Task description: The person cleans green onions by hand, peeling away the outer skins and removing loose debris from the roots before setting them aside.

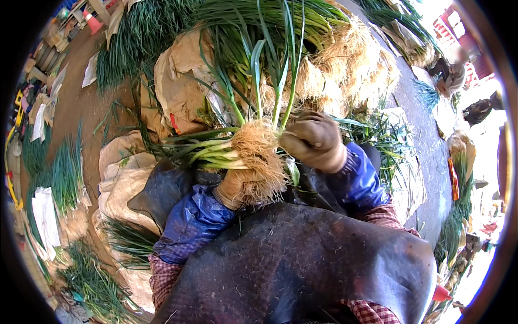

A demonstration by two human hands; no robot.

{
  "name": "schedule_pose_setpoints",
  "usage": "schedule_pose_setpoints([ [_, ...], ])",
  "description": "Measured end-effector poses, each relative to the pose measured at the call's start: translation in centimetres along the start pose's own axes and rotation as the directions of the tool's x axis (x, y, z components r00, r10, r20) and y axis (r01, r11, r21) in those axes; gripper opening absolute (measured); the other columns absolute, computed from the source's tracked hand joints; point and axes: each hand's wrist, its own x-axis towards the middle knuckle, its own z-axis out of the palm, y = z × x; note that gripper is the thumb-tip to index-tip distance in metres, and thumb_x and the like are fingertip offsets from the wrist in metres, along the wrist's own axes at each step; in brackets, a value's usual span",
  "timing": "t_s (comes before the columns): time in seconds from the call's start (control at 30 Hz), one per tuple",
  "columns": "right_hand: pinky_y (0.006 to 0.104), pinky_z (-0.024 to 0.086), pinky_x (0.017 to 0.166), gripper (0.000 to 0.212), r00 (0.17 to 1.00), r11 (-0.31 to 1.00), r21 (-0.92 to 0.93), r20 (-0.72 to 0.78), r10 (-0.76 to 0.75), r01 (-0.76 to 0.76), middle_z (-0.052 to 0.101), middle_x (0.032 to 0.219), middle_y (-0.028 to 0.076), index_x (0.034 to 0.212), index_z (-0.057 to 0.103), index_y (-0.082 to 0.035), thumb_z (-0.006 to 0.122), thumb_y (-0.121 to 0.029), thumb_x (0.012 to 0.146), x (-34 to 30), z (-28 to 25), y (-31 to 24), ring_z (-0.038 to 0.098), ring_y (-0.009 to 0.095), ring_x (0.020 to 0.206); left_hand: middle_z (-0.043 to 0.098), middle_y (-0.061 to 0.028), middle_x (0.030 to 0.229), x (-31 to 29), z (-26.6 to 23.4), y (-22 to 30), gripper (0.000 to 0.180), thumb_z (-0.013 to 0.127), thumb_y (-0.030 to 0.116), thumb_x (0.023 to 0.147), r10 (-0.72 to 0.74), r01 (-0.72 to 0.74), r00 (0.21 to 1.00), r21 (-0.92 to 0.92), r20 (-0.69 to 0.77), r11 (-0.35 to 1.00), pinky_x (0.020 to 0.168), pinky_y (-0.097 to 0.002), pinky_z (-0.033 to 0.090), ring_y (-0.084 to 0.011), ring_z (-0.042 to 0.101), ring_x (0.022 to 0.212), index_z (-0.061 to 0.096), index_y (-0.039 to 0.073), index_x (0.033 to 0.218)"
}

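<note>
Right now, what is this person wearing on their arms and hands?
Both hands wear dirt-stained tan work gloves: the left hand and the right hand. Over each forearm sits a shiny, crinkled blue plastic sleeve cover, gathered at the wrist. Beneath it, red-and-white checked shirt sleeves show near the elbows. A dark, dusty apron covers the lap.

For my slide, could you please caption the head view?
Gloved left hand and right hand grip rooted green onions above a dark apron.
</note>
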Motion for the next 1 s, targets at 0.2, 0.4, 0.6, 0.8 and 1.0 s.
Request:
schedule_pose_setpoints([
  [0.2, 0.0281, 0.048, 0.049, 0.012, 0.916, 0.742, 0.67, -0.308, 0.259, 0.015, 0.059, 0.06, 0.005, 0.078, 0.06, -0.003, 0.066, -0.01, 0.086, -2.0, -3.0, -1.3, 0.052, 0.013, 0.045, 0.06, -0.017, 0.111, -0.5, -1.2, 0.4, 0.05, 0.062, 0.001, 0.078, -0.132, 0.115, 0.989, -0.216, -0.063, 0.969, 0.09, -0.0412, 0.052, -0.0296, 0.062, 0.101, 0.046, -0.003, 0.125],
  [0.4, 0.0204, 0.046, 0.045, 0.016, 0.508, 0.334, 0.707, 0.041, 0.861, -0.624, 0.066, 0.075, 0.009, 0.102, 0.064, 0.0, 0.057, -0.006, 0.089, -1.5, -0.1, 2.4, 0.056, 0.011, 0.048, 0.059, -0.0195, 0.113, -0.4, -1.5, 0.1, 0.062, 0.06, -0.003, 0.071, 0.016, -0.004, 0.999, -0.231, 0.048, 0.973, 0.089, -0.0435, 0.053, -0.0328, 0.062, 0.101, 0.041, -0.003, 0.13],
  [0.6, 0.0212, 0.049, 0.053, 0.031, 0.674, -0.401, 0.833, 0.548, 0.495, -0.383, 0.063, 0.073, 0.006, 0.104, 0.061, 0.004, 0.065, -0.02, 0.084, -3.2, 6.4, 3.7, 0.059, 0.013, 0.056, 0.057, -0.0167, 0.116, -0.2, -2.2, -0.5, 0.065, 0.064, 0.001, 0.072, -0.035, 0.052, 0.995, -0.192, 0.091, 0.98, 0.091, -0.0447, 0.05, -0.0319, 0.059, 0.104, 0.039, -0.001, 0.132],
  [0.8, 0.0285, 0.053, 0.065, 0.043, 0.736, 0.266, 0.717, 0.484, 0.473, -0.644, 0.064, 0.092, 0.01, 0.104, 0.063, 0.001, 0.069, -0.036, 0.084, -1.1, 6.7, 4.6, 0.064, 0.017, 0.082, 0.056, -0.0149, 0.118, -0.2, -1.9, -0.5, 0.066, 0.065, 0.003, 0.072, -0.016, 0.037, 0.995, -0.217, 0.099, 0.976, 0.09, -0.0415, 0.051, -0.0295, 0.059, 0.104, 0.039, 0.001, 0.132],
  [1.0, 0.0214, 0.049, 0.057, 0.017, 0.683, 0.171, 0.813, 0.331, 0.651, -0.557, 0.067, 0.078, 0.002, 0.097, 0.066, 0.001, 0.067, -0.012, 0.086, -2.1, 7.4, 3.8, 0.061, 0.007, 0.067, 0.056, -0.0166, 0.119, -0.5, -0.2, 0.3, 0.063, 0.063, 0.001, 0.075, -0.086, 0.091, 0.996, -0.162, 0.036, 0.983, 0.09, -0.041, 0.051, -0.0288, 0.06, 0.103, 0.039, -0.001, 0.134],
])
